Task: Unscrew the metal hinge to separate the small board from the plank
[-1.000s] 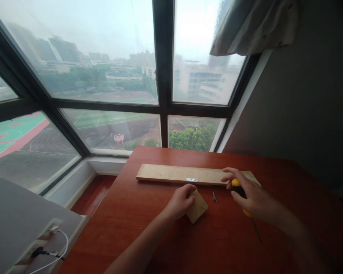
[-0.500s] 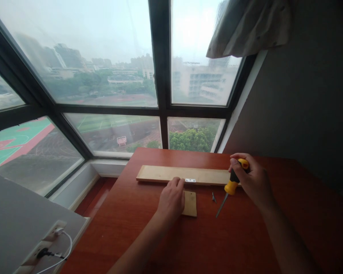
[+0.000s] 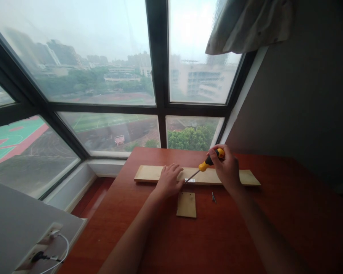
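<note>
A long pale wooden board (image 3: 148, 173) lies across the table, with a small silver metal plate (image 3: 190, 180) at its front edge. My left hand (image 3: 169, 180) rests on the board just left of the plate, fingers apart and thumb stretched toward the plate. In my right hand (image 3: 227, 167) is a yellow-and-black screwdriver (image 3: 208, 161), gripped by its handle. Its shaft slants down leftward, and the tip meets the left end of the plate. Whether a screw sits under the tip is too small to tell. In front of the board lies a small tan wooden piece (image 3: 186, 205).
A few small screws (image 3: 213, 197) lie on the reddish-brown table (image 3: 217, 236), right of the tan piece. Large windows (image 3: 103, 76) rise behind the table. Lower left, wall sockets (image 3: 47, 241) hold plugs and a white cable. A curtain (image 3: 248, 30) hangs upper right.
My right hand has moved left, bringing the screwdriver tip from above the table onto the metal plate. My left hand has shifted slightly up onto the board, uncovering the tan piece.
</note>
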### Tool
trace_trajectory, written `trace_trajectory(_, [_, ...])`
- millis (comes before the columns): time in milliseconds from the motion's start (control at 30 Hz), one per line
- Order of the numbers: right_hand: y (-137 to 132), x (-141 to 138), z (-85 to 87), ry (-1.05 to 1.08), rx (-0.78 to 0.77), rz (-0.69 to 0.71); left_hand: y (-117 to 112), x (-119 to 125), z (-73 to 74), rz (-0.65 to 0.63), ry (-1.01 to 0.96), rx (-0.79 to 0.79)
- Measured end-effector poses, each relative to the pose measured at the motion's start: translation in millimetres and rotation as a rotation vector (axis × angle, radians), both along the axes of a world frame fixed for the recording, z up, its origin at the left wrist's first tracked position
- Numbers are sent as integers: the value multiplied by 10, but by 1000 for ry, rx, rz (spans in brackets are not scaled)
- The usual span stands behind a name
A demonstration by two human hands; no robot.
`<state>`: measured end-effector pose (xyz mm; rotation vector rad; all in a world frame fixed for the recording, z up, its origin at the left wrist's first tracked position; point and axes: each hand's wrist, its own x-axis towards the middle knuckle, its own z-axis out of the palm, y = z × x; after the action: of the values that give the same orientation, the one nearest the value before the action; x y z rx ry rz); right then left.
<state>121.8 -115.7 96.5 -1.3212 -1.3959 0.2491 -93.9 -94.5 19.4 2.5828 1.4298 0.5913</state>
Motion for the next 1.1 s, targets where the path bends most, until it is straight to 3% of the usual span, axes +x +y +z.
trace_trajectory(233, [48,-49,-11,-76,-27,-13,-1,-93,-52,-95,49,-9])
trace_trajectory(433, [50,-67,62,-230,0,-11,-14,-17,-108,11,73,28])
trace_trajectory(633, [36,-81,168,-285,68,-37,-31,5,-103,16,69,46])
trace_trajectory(967, [15,-129,102,-310,54,-39,-68,-2,-135,37,62,63])
trace_trajectory(1100, [8,-145,181,-360,1,19,-75,-2,-130,49,54,58])
